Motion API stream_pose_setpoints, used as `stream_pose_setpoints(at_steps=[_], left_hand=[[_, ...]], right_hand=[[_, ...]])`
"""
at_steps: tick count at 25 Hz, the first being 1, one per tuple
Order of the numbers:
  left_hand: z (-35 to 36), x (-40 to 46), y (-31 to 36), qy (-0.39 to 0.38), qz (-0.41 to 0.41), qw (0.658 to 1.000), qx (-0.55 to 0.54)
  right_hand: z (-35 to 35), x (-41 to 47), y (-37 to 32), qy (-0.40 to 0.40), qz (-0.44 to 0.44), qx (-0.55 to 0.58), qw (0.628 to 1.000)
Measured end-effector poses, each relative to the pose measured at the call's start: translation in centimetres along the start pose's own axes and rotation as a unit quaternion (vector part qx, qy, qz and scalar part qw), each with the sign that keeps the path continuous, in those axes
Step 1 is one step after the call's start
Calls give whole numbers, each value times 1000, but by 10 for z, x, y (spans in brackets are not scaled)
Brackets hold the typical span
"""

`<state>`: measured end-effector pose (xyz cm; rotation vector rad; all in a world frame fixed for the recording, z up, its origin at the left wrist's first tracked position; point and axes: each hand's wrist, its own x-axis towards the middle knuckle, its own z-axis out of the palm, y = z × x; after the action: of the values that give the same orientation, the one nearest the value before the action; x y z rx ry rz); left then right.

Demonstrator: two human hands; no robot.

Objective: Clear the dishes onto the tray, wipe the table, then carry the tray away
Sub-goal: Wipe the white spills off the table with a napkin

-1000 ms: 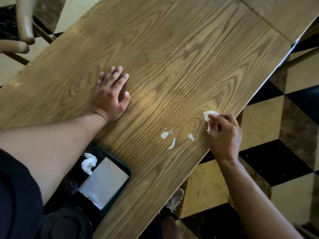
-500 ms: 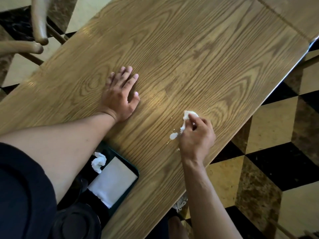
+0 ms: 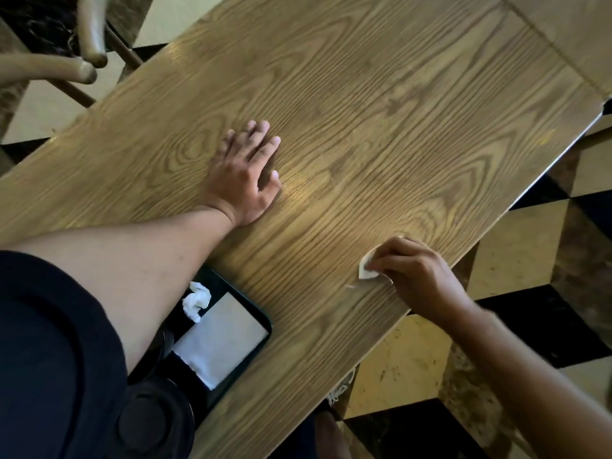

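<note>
Checkered floor tiles (image 3: 516, 260) in black and yellow surround a wood-grain table (image 3: 364, 94) that runs diagonally across the view. Left hand (image 3: 243, 180): released, palm down, fingers spread flat against the table surface near its centre, grasping nothing. Right hand (image 3: 417, 276): clenched on a small white wipe (image 3: 367, 270), pressed to the table close to its near edge. Only one folded corner of the wipe protrudes from under the fingers. A faint pale streak (image 3: 352, 286) lies on the wood just beside the wipe; it is possibly residue, but motion blur prevents a firm reading.

Dark green tray (image 3: 263, 321): positioned on the table at the lower left, partly covered by the left forearm. Tray contents visible: one flat white napkin (image 3: 220, 339) and one crumpled white tissue (image 3: 197, 299), the two near each other. Dark round items (image 3: 145, 422) sit at the tray's near end; their type cannot be determined. A wooden chair frame (image 3: 82, 44) stands beyond the table's far edge at upper left.
</note>
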<state>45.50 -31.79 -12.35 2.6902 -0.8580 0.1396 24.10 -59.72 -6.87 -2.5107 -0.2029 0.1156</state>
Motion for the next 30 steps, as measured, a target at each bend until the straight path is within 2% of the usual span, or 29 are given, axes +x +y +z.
stream_pose_setpoints(at_steps=[1, 3, 5, 6, 7, 8, 10, 11, 13, 14, 15, 17, 19, 21, 22, 23, 24, 25, 26, 27, 28, 29, 30], left_hand=[[0, 0, 0, -1, -1, 1000, 2], [-1, 0, 0, -4, -1, 1000, 6], [-1, 0, 0, -6, -1, 1000, 7], [-2, 0, 0, -6, -1, 1000, 6], [-2, 0, 1, -5, -1, 1000, 4], [-2, 0, 1, -4, -1, 1000, 3], [-2, -1, 0, -3, -2, 1000, 1], [-2, -1, 0, -2, -2, 1000, -1], [-2, -1, 1, 1, -2, 1000, -2], [-2, -1, 1, 2, -3, 1000, -2], [-2, 0, 1, 2, -3, 1000, -2], [-2, 1, 0, -2, -4, 1000, -5], [-2, 1, 1, -2, -4, 1000, -3], [-2, 0, 1, 4, -1, 1000, 3], [-1, 1, 1, 6, 0, 1000, 5], [-1, 1, 0, 6, 1, 1000, 6], [-1, 1, 1, 6, 1, 1000, 6], [0, 1, 1, 5, 1, 1000, 5], [0, 1, 1, 3, 0, 1000, 2], [0, 1, 1, 2, -1, 1000, -2], [-1, 0, 1, 2, -1, 1000, -5], [-1, 0, 1, 2, -1, 1000, -4], [-1, 0, 2, 4, -1, 1000, -2]], right_hand=[[11, -13, -10, 89, 95, -4, 992], [39, -30, -46, 225, 271, 16, 936], [64, -22, -85, 297, 368, 86, 877], [75, -13, -102, 299, 386, 124, 864], [83, -5, -116, 276, 377, 143, 873], [88, -1, -127, 229, 334, 140, 904], [86, -5, -125, 110, 174, 111, 972], [76, -9, -111, 49, 88, 101, 990], [46, -11, -67, -35, -42, 46, 997], [29, -6, -41, -37, -64, 10, 997], [12, 5, -15, -8, -45, -22, 999], [-17, 37, 28, 122, 95, -55, 986], [-30, 81, 51, 246, 284, -38, 926], [-25, 122, 47, 297, 413, 15, 861], [-16, 133, 36, 309, 409, 28, 858], [-2, 138, 21, 308, 363, 32, 879], [13, 135, 1, 284, 272, 31, 919], [27, 125, -20, 230, 153, 38, 960], [38, 111, -37, 151, 34, 54, 986], [40, 98, -47, 66, -51, 69, 994], [34, 94, -47, 8, -88, 76, 993], [27, 99, -39, 16, -72, 81, 994], [20, 110, -28, 83, -11, 75, 994]])
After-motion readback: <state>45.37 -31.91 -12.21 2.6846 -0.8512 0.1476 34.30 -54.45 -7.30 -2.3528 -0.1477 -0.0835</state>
